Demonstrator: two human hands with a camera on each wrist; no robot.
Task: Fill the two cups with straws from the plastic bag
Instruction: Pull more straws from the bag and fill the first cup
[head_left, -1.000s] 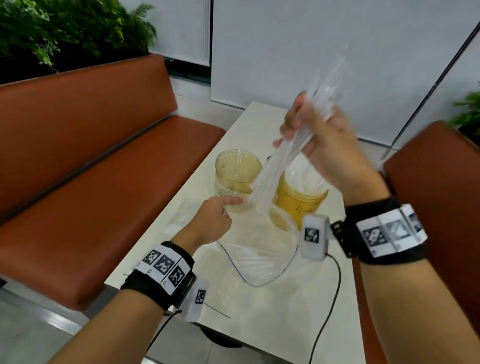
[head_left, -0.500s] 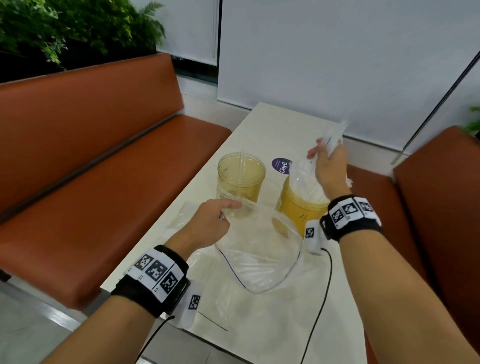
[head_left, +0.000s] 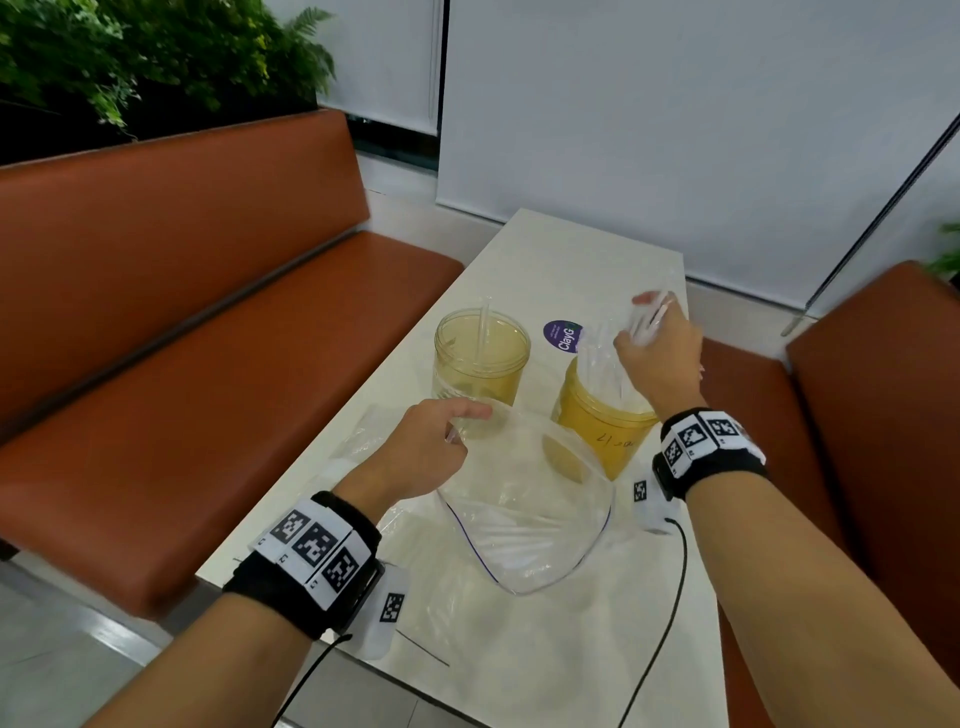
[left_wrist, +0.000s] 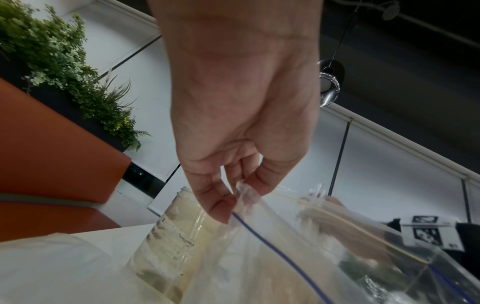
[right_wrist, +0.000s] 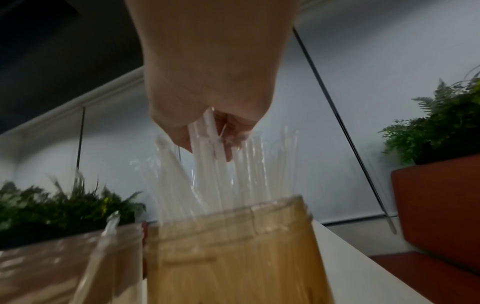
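Note:
Two yellowish translucent cups stand side by side on the white table. The left cup holds a single straw. The right cup holds several clear straws. My right hand is right above that cup and grips the tops of a bunch of those straws. In front of the cups lies the clear plastic bag, mouth open, with more straws inside. My left hand pinches the bag's rim and holds it up.
Orange benches run along the left and right of the table. A purple sticker lies behind the cups. A black cable trails over the table's right side. Green plants stand behind the left bench.
My right hand has carried the bunch of straws from above the bag down into the right cup. My left hand has kept its hold on the bag's rim.

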